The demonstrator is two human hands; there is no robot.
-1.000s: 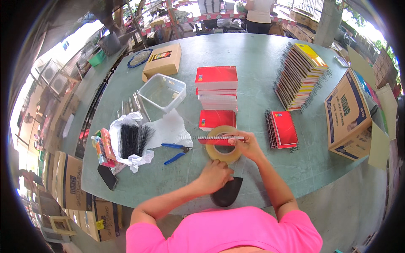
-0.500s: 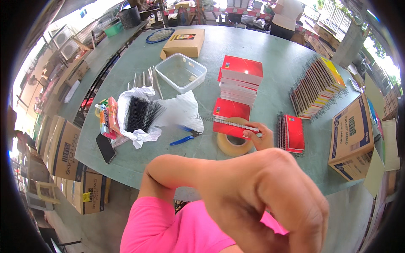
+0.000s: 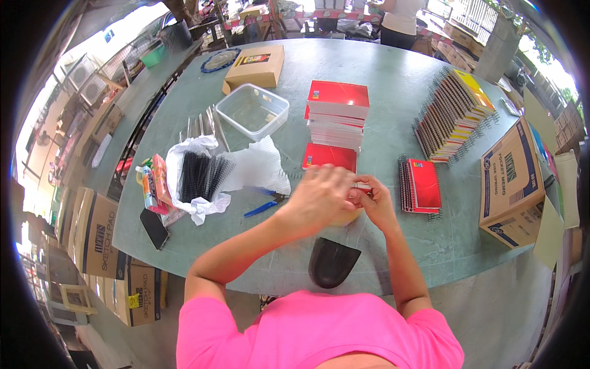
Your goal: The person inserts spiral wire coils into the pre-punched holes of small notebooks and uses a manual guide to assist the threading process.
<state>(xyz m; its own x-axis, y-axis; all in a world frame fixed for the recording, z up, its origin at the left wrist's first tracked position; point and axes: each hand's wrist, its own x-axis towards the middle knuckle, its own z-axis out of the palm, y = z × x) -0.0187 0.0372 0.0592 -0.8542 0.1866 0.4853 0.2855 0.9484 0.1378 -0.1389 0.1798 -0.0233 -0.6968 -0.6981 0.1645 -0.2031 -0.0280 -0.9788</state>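
Observation:
My right hand [image 3: 377,202] is closed on a small red notebook [image 3: 362,187], mostly covered by my hands. Over its left part lies my left hand [image 3: 321,195], blurred, with its fingertips hidden. A bit of wire coil [image 3: 294,174] shows left of that hand. Under both hands is a roll of tape [image 3: 349,218]. Just beyond rises a stack of red notebooks [image 3: 337,117], one red notebook [image 3: 330,157] lying in front. Blue-handled pliers [image 3: 260,208] rest to the left. Nearer me is a dark, rounded block-like object [image 3: 332,263].
Black coils [image 3: 203,177] lie in white wrapping at left, beside a phone [image 3: 154,228]. A clear plastic tub [image 3: 253,111] and a cardboard box [image 3: 254,67] stand behind. Coil-bound notebooks [image 3: 458,117], red notebooks [image 3: 424,184] and a carton [image 3: 511,178] are at right.
My left hand has moved from close in front of the camera to the notebook, where it meets my right hand. The dark rounded object, earlier behind my arm, now shows.

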